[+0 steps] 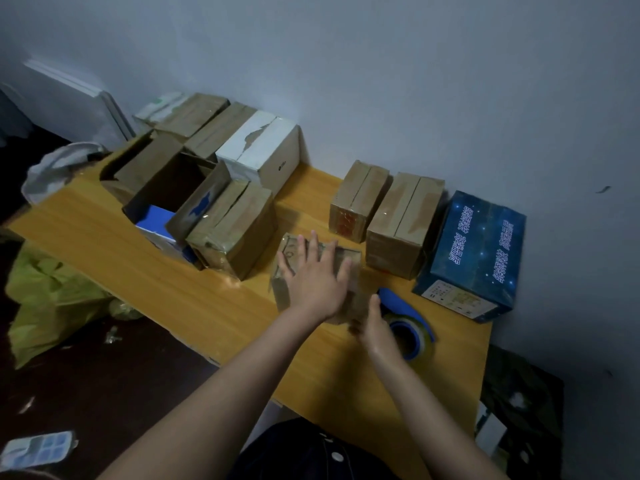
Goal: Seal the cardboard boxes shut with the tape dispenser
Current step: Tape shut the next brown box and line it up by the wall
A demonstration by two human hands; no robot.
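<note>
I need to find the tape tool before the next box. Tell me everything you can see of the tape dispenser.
The tape dispenser is blue and plastic-looking, a curved arm above a roll of clear brownish tape. It lies on the yellow table, just right of the small box. The right hand covers its left side; blur hides whether it grips.

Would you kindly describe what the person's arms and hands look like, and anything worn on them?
The left forearm and right forearm are bare, with no sleeves in view. The left hand and right hand wear no gloves; no watch, bracelet or ring shows, though the right hand is blurred. Below them is a dark garment with a pale round button.
</note>
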